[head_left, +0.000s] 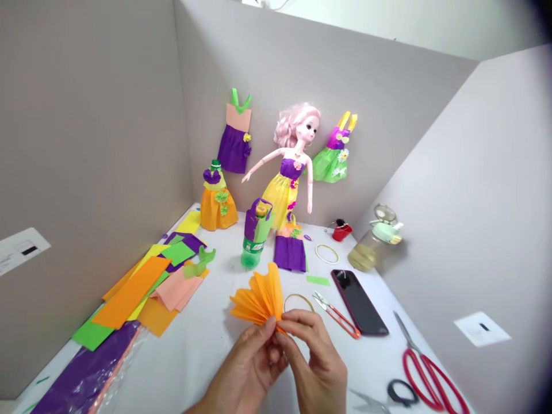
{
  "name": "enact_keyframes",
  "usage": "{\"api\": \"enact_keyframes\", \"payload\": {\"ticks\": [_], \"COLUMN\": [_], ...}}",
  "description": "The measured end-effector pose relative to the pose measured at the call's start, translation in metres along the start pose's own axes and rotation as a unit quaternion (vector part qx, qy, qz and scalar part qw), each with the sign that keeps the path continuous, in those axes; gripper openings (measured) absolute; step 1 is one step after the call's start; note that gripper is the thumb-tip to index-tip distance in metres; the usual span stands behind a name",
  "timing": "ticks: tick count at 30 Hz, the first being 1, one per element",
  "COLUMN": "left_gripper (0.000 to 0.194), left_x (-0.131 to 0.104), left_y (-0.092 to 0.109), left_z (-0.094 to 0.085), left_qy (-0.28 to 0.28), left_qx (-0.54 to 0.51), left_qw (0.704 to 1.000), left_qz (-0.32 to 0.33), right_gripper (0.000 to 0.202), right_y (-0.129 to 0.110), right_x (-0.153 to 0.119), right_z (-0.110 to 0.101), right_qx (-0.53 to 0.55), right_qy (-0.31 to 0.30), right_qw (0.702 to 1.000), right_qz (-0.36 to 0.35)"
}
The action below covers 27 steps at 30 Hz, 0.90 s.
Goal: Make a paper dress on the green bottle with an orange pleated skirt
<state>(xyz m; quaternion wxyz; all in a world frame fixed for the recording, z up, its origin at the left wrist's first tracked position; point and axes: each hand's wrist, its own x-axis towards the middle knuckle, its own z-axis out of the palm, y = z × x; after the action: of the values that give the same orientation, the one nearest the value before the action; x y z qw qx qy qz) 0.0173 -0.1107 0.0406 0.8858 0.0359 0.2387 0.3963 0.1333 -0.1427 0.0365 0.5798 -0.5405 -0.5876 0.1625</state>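
Note:
An orange pleated paper fan [261, 296] rises above my hands, its folds spread out to the upper left. My left hand [250, 362] pinches the gathered base between thumb and fingers. At the same base, the fingertips of my right hand [317, 362] are closed on the orange material from the right side. Just behind the fingers lies a thin gold ring [299, 295]. Red-handled thread snips [338, 315] rest to the right of my right hand. Beyond the fan stands a green bottle [252, 250] wearing a purple and green top.
Coloured sheets [133, 287] are piled at the left. At the back stands a pink-haired doll [291, 172], with small dresses on the wall and an orange-skirted bottle [218, 204]. A phone [359, 302], red scissors [425, 368], black scissors [401, 394] and a jar [366, 250] occupy the right.

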Motion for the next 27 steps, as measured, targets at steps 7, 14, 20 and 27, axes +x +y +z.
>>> {"api": "enact_keyframes", "payload": {"ticks": [7,14,20,27], "left_gripper": [0.021,0.026,0.037,0.04], "left_x": [0.002,0.002,0.002,-0.017], "left_y": [0.011,0.031,0.067,0.104], "left_z": [-0.018,-0.038,-0.049,-0.068], "left_qy": [0.013,0.022,0.074,0.112], "left_qx": [0.04,0.377,0.688,0.784], "left_qw": [0.998,0.925,0.72,0.608], "left_qz": [0.042,0.041,0.056,0.055], "right_gripper": [0.038,0.014,0.025,0.016], "right_y": [0.001,0.011,0.029,0.031], "right_x": [-0.005,0.004,0.009,0.012], "right_z": [-0.004,-0.017,-0.014,-0.021], "right_qx": [-0.042,-0.079,-0.05,-0.127], "right_qy": [-0.043,-0.103,-0.18,-0.248], "right_qw": [0.994,0.99,0.952,0.942], "right_qz": [-0.089,0.054,0.242,0.186]}}
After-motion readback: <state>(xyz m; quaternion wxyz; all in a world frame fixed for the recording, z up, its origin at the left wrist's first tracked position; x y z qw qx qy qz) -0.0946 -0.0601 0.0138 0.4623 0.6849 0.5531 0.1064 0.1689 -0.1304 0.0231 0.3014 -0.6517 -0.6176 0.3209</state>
